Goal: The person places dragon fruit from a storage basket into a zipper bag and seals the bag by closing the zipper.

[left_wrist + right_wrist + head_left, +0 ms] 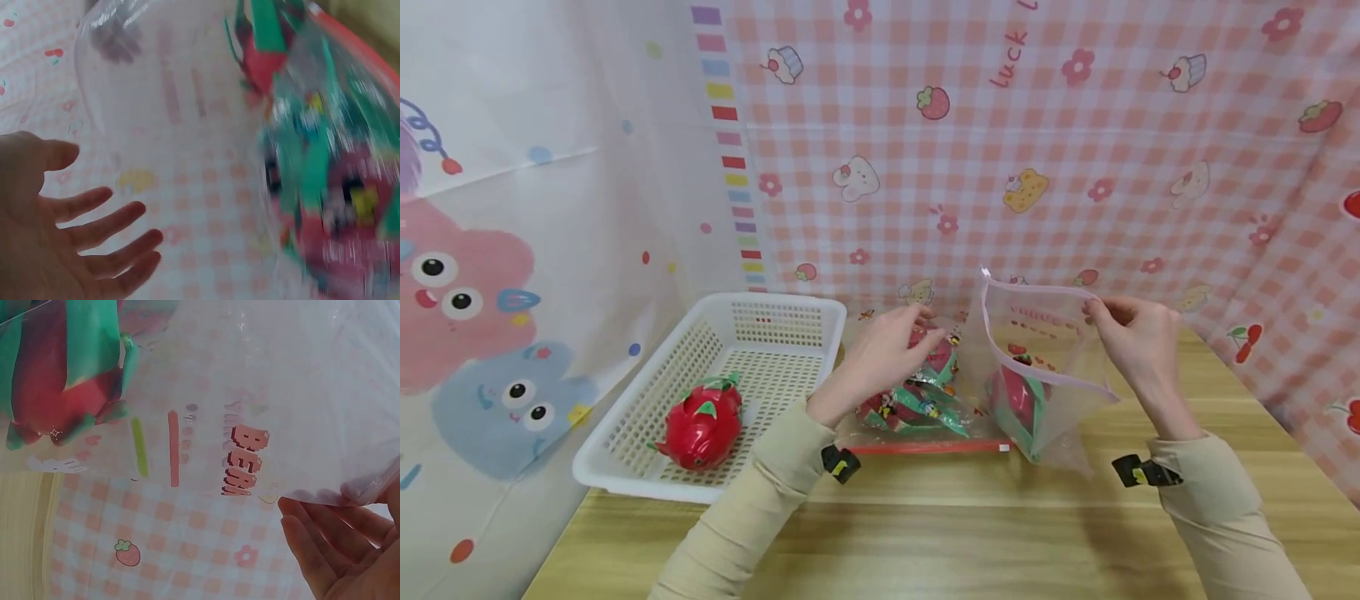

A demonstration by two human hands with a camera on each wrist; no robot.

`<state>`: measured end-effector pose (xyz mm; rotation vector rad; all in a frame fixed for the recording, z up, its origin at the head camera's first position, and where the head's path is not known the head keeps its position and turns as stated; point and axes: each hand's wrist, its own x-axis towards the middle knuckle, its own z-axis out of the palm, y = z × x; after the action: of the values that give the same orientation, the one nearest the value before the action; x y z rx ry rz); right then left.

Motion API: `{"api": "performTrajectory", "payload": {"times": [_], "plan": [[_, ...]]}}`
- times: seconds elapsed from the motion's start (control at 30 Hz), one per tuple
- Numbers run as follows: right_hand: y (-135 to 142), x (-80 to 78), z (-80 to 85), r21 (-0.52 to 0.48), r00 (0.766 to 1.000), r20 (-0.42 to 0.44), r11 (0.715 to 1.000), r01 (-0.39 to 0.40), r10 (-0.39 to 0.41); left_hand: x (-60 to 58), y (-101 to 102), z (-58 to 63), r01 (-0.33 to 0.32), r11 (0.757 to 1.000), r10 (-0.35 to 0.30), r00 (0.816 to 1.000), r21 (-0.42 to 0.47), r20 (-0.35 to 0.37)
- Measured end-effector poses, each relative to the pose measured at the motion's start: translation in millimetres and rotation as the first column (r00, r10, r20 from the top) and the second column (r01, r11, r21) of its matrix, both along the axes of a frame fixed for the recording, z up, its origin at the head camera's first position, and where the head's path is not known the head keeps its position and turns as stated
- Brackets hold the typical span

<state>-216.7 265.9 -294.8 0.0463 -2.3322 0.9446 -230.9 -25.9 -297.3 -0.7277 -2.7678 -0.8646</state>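
My right hand (1138,342) pinches the right side of the open mouth of a clear zip bag (1037,291) with a pink rim. Inside that bag sits a red dragon fruit (1018,398) with green scales. My left hand (887,346) has its fingers spread and holds nothing. In the head view it overlaps a second clear zip bag (932,448), which has a red zip and lies flat with dragon fruits (891,408) inside. The left wrist view shows the left fingers (109,228) apart from both bags. In the right wrist view, fingertips (297,519) meet the bag's edge.
On the left stands a white plastic basket (625,400) holding another red dragon fruit (703,425). The wooden table (970,533) runs back to a pink checked cloth (985,142), and a white printed cloth (550,250) hangs at the left.
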Motion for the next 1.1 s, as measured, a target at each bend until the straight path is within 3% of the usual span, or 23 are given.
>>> {"api": "performTrajectory", "payload": {"times": [0.17,0.4,0.6,0.7,0.83,0.97,1.1], "plan": [[1.3,0.2,0.7,0.014,1.0,-0.002,1.0,-0.005,0.005,5.0,-37.8,1.8,-0.063,0.985,0.057,0.998,-0.158,-0.04],[2.5,1.1,0.2,0.026,1.0,0.01,1.0,-0.015,0.015,10.9,-95.9,-5.6,-0.176,0.937,0.15,0.983,-0.301,-0.108],[2.7,0.4,-0.2,0.031,1.0,0.003,0.999,-0.019,0.019,15.7,-139.0,-18.9,-0.249,0.877,0.258,0.965,-0.411,-0.033],[2.6,0.5,0.0,0.037,1.0,-0.006,0.999,-0.022,0.022,18.2,-154.4,-21.7,-0.275,0.836,0.327,0.945,-0.475,0.028],[2.1,1.3,0.1,0.046,1.0,-0.016,0.999,-0.025,0.026,21.2,-167.7,-21.4,-0.272,0.808,0.384,0.916,-0.522,0.117],[2.3,1.8,0.9,0.052,1.0,-0.012,0.998,-0.028,0.028,23.8,-178.1,-22.2,-0.243,0.77,0.448,0.864,-0.59,0.23],[2.9,1.8,1.3,0.061,1.0,-0.009,0.998,-0.026,0.027,22.8,-193.1,-25.9,-0.202,0.752,0.471,0.83,-0.627,0.299]]}}
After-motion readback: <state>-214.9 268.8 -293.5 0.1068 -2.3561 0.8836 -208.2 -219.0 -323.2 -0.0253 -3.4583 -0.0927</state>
